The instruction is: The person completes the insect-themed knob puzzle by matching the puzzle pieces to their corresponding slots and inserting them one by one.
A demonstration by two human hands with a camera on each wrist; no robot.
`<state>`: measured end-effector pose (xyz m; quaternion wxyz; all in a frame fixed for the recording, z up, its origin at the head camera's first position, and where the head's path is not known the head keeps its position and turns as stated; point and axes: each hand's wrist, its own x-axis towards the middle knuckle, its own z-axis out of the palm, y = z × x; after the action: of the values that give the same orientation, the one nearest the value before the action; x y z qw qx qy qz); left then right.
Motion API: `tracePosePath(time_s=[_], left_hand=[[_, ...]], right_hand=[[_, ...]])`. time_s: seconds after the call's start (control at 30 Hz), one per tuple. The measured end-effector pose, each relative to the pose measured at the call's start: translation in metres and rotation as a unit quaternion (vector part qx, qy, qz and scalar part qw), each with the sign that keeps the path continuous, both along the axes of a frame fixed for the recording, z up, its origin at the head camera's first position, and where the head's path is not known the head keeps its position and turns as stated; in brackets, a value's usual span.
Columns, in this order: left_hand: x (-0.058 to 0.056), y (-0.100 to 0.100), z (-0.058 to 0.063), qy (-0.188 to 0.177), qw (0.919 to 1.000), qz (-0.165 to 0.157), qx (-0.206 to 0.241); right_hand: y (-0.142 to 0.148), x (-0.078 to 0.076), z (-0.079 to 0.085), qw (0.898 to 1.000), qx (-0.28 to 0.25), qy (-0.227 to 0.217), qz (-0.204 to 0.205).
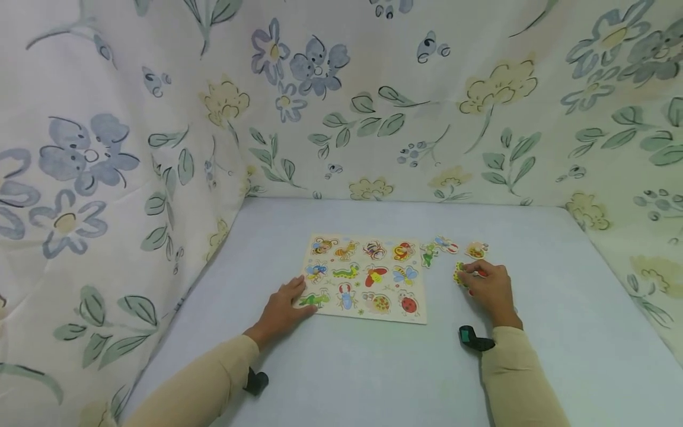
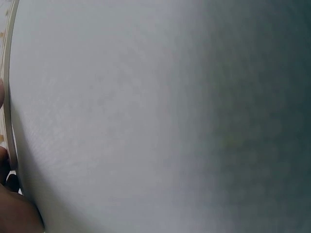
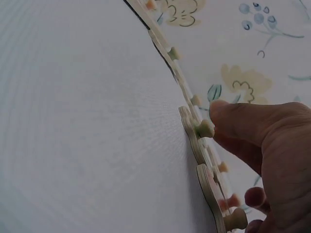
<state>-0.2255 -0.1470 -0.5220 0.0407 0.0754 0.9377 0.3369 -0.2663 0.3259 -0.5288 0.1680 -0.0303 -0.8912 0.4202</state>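
Note:
A wooden puzzle board [image 1: 368, 314] printed with several bright insects lies on the table. My left hand [image 1: 283, 305] holds its near left corner, fingers over the left edge and thumb on the front edge. To the board's right, my right hand [image 1: 490, 289] pinches a yellow-green caterpillar piece [image 1: 458, 274] with thumb and forefinger. In the right wrist view its small wooden knob [image 3: 206, 128] sits between the fingertips. Other pieces, partly red, lie under that hand, mostly hidden. Just beyond are a grasshopper piece [image 1: 428, 255], a beetle piece [image 1: 446, 244] and a snail piece [image 1: 476, 250].
The pale table [image 1: 363, 373] stretches around the board on all sides. Floral curtain [image 1: 373, 148] closes off the back and both sides. A dark wrist camera mount [image 1: 475, 339] projects from the right sleeve, another [image 1: 256, 381] from the left.

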Motion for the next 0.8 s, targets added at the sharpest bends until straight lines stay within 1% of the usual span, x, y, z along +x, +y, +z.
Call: tracePosePath(time_s=[0.13,0.37,0.47,0.53,0.67,0.8], left_hand=[[0.0015,-0.0004,-0.0004,-0.005,1.0,0.003,0.004],[0.0034,0.0008,0.0004,-0.005,1.0,0.006,0.004],[0.0037,0.0003,-0.0014,0.002,1.0,0.003,0.004],[0.0037,-0.0001,-0.0024,0.003,1.0,0.004,0.002],[0.0038,-0.0003,-0.0035,0.001,1.0,0.007,-0.001],[0.0026,0.0,-0.0038,0.007,1.0,0.003,0.0]], right_hand=[[-0.0012,-0.0016,-0.0033,0.999,0.014,0.042,0.015],[-0.0029,-0.0003,-0.0065,0.998,0.045,0.03,-0.015],[-0.0039,-0.0007,-0.0072,0.997,0.059,0.039,-0.019],[-0.005,-0.001,-0.0072,0.997,0.06,0.04,-0.019],[-0.0076,-0.0008,-0.0047,0.999,0.045,0.023,-0.012],[-0.01,-0.0014,0.0004,0.999,0.038,0.007,0.019]])
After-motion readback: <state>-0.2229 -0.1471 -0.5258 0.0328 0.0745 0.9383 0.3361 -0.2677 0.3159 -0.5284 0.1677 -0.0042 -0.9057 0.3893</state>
